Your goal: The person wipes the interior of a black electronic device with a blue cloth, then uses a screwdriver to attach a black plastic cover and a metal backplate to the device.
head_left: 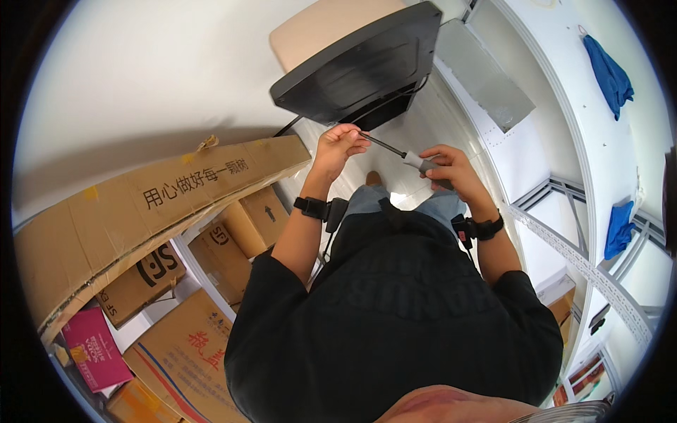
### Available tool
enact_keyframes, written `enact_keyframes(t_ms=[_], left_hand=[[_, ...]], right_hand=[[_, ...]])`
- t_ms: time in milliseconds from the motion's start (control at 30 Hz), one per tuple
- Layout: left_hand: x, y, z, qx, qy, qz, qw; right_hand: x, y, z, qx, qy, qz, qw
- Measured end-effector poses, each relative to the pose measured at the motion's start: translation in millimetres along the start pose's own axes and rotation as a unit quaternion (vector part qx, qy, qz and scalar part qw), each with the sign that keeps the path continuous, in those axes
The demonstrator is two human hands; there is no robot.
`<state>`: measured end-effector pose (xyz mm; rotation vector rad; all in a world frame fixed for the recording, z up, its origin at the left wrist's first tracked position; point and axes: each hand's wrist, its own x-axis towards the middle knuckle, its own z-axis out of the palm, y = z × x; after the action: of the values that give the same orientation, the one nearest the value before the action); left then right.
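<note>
Mid-air over pale floor (451, 116), slim dark metal shaft (384, 145) w/ grey cylindrical handle (414, 161): L hand (337, 149) fingers pinching far end, R hand (455, 175) fingers wrapped on handle, prob. for two-pt. steadiness.

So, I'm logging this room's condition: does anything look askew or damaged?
The long box looks worn: creases cross its side, and a crumpled scrap, perhaps tape, sticks up from its upper edge.
</note>
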<state>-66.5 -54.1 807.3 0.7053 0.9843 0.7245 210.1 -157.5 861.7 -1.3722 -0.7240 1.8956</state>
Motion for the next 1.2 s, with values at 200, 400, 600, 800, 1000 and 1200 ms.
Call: enact_keyframes(t_ms=[200, 400, 600, 800, 1000, 1200], left_hand=[[-9.3, 1.1, -76.0, -0.052, 0.005, -0.016, 0.999], [-11.8, 5.2, -93.2, -0.094, 0.0, -0.03, 0.995], [-19.7, 2.0, -100.7, -0.073, -0.001, -0.054, 0.996], [-22.0, 1.1, -97.6, -0.017, 0.02, -0.089, 0.996], [-11.6, -15.2, -96.1, -0.069, 0.031, -0.072, 0.995], [10.6, -8.0, -86.1, -0.104, 0.051, -0.061, 0.991]], right_hand=[[28.9, 2.5, 74.7, -0.036, 0.017, 0.035, 0.999], [38.5, 4.9, 94.2, -0.071, 0.032, -0.016, 0.997], [31.4, 15.7, 103.5, -0.155, 0.048, -0.064, 0.985], [25.0, 16.3, 110.5, -0.303, 0.102, -0.104, 0.942], [38.3, 38.0, 107.9, -0.262, 0.121, -0.088, 0.953], [51.1, 41.6, 124.1, -0.075, 0.125, 0.029, 0.989]])
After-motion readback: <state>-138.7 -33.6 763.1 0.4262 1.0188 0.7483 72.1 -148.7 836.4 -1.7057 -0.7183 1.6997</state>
